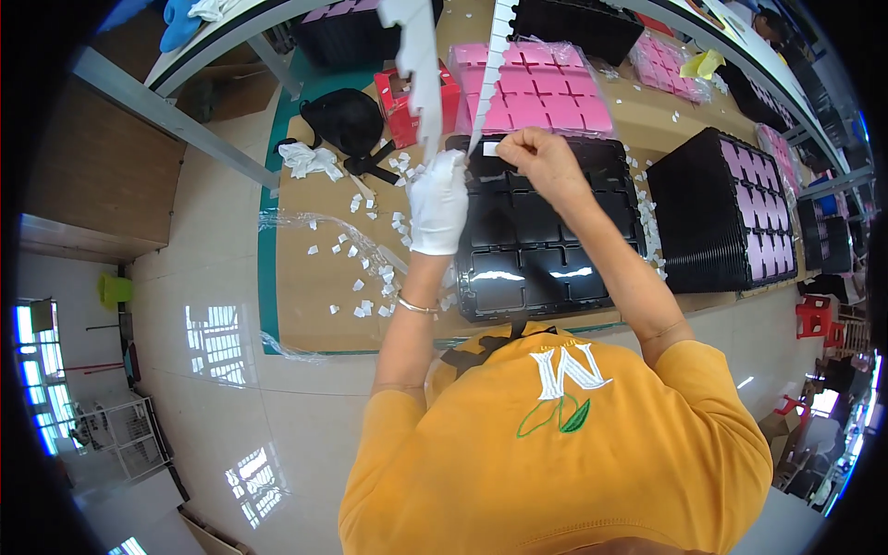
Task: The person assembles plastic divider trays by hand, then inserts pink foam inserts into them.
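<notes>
My left hand [437, 205], in a white glove, is closed around the lower end of a long white strip [492, 69] with notched edges, which looks like label backing. A second, wider strip length [421, 74] also runs up from that hand toward the top of the view. My bare right hand [548, 166] pinches beside a small white label [490, 148] over the far left part of a black plastic tray [536, 231]. Shallow rectangular compartments divide the tray, which lies in front of me. Whether the label touches the tray I cannot tell.
Small white paper scraps [363, 264] litter the brown cardboard tabletop [305, 287]. A tall stack of black trays [698, 217] with pink inserts stands right. Wrapped pink trays [536, 92], a red box [407, 106] and a black bag [344, 122] lie beyond. Metal frame posts [176, 120] border the table.
</notes>
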